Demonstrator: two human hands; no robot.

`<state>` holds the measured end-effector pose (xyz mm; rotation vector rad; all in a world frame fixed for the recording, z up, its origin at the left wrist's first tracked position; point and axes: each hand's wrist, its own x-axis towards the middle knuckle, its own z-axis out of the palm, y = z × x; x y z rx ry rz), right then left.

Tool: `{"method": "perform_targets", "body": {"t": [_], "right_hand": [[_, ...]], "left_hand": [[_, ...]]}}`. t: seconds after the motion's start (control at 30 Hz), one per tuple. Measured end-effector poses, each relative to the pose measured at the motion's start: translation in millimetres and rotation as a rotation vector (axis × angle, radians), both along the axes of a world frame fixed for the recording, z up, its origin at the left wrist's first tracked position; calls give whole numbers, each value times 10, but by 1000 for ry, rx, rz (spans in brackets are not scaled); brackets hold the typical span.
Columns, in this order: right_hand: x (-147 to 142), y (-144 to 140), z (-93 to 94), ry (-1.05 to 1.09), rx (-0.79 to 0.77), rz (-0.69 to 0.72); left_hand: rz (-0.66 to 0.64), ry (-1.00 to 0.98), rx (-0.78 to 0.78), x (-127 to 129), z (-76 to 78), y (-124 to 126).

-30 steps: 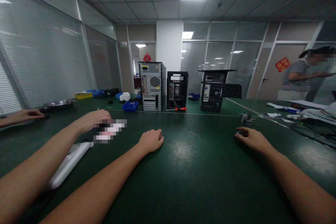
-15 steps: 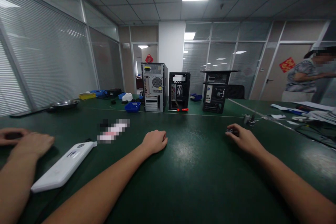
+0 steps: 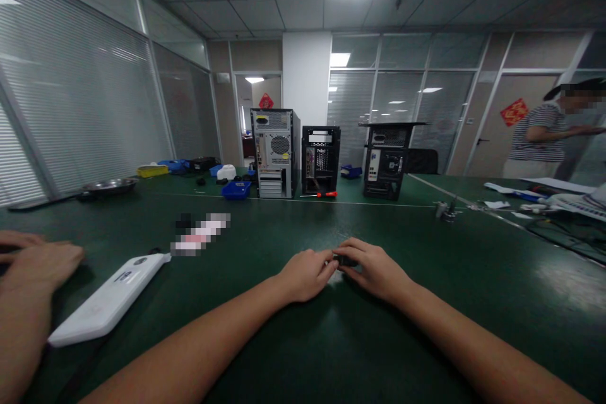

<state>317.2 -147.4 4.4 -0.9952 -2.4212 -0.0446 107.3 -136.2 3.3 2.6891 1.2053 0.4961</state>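
My two hands meet over the green table (image 3: 379, 353), in the middle of the view. My right hand (image 3: 376, 270) is closed, thumb and fingers round a small dark object (image 3: 349, 260) whose kind I cannot make out. From the left, my left hand (image 3: 307, 274) reaches it with thumb and fingertips pinched together, close against the right fingertips. Whether the left fingers also grip the object is hidden.
A white power bank-like block (image 3: 111, 300) lies at left, beside another person's hand (image 3: 45, 265). Behind stand computer cases (image 3: 272, 151), a red screwdriver (image 3: 326, 194) and a blue bin (image 3: 235, 190). Small metal parts (image 3: 445, 211) sit at right; a person (image 3: 540, 132) stands beyond.
My right hand has come left from the table's right side with the small object. My left hand has shifted slightly right and down, and the two now meet.
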Motion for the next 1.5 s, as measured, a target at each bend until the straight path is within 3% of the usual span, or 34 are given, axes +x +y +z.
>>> {"method": "perform_targets", "body": {"t": [0.23,0.43,0.6,0.8,0.93,1.27,1.37,1.5], "right_hand": [[-3,-11,-11,2,81,78],[30,53,-43,-79,109,23],[66,61,-37,60,33,-37],[-73,-92,60,-6,16,79],[-150,-92,54,-77,41,62],[-98,-71,69,-161,64,55],[7,6,70,-212,63,2],[388,230,-12,-169,42,-190]], "left_hand": [[-26,2,47,-22,2,3],[49,2,86,-39,-4,52],[118,-17,54,-90,34,94],[20,-53,-6,-62,63,33],[-87,-7,8,-39,56,-2],[-121,72,83,-43,55,10],[-115,112,105,-70,63,22],[-14,164,154,-141,59,84]]}}
